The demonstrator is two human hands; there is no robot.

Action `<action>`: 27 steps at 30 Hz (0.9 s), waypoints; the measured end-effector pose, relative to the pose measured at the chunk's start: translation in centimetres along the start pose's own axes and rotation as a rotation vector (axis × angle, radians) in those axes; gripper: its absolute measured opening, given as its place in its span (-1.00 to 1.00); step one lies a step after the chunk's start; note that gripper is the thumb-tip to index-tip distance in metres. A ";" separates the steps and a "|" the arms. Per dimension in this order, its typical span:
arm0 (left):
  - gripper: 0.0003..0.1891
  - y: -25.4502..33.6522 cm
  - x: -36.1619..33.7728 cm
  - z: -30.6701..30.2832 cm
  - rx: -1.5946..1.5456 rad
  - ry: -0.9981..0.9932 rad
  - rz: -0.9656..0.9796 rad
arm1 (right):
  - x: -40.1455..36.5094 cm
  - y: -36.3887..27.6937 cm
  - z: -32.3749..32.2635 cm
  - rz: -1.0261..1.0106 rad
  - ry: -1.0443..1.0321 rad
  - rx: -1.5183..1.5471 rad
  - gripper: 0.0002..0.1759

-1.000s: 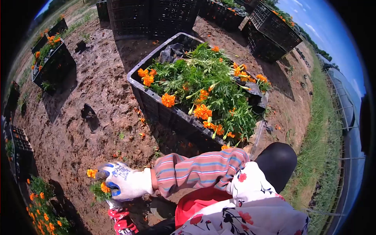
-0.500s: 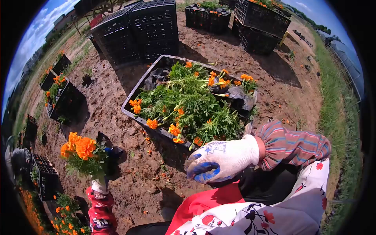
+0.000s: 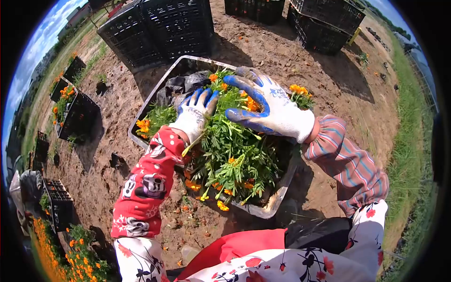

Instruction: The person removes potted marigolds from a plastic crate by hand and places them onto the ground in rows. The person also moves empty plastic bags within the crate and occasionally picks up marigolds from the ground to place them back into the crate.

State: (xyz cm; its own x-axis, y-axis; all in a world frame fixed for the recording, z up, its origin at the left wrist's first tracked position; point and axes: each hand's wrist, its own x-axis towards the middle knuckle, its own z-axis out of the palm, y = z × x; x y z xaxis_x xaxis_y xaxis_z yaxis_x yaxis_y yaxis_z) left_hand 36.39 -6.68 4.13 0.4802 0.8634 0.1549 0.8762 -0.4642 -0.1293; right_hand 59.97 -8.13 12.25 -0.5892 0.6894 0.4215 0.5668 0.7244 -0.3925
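A black crate (image 3: 277, 199) of marigold plants (image 3: 235, 155) with orange blooms and green leaves stands in front of me. My left hand (image 3: 195, 113), in a white glove with blue-coated fingers, rests among the leaves on the crate's left side, its fingers stretched out and apart. Across from it, my right hand (image 3: 270, 103), in a matching glove, is over the foliage with thumb and fingers spread wide. Orange blooms show between its thumb and fingers, but it does not grip them. Dark plastic nursery pots (image 3: 176, 89) lie at the crate's far left corner.
Tall black crates (image 3: 159, 35) stand just beyond. More stacked crates (image 3: 324, 33) are at the far right. Crates with marigolds (image 3: 77, 113) line the left side. A black scrap (image 3: 117, 162) lies on the bare soil. Grass (image 3: 406, 155) runs along the right.
My left hand has come from the lower left, where it held a marigold plant, into the crate and is now open. My right hand has moved forward over the plants and spread its fingers.
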 end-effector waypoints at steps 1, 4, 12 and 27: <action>-0.28 -0.3 -0.8 -2.1 0.011 -0.034 0.048 | -0.1 0.0 1.4 -0.089 -0.028 -0.078 -0.28; -0.41 -3.2 -2.1 -7.1 -0.437 -0.103 0.236 | -1.5 0.7 4.1 -0.253 -0.240 -0.239 -0.21; -0.23 2.6 -3.3 -7.4 -0.362 -0.088 0.324 | -2.2 0.9 3.9 -0.165 -0.459 -0.146 -0.27; 0.01 0.4 -2.5 0.0 -0.593 -0.286 0.442 | -4.5 4.0 9.2 0.112 -0.618 0.371 -0.24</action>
State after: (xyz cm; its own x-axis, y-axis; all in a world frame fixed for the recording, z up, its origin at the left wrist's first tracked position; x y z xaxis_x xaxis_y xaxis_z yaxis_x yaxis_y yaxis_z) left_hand 35.52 -9.05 3.72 0.8303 0.5544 -0.0575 0.5204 -0.7342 0.4359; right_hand 59.57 -8.27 1.29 -0.8185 0.5589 -0.1328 0.4751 0.5287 -0.7034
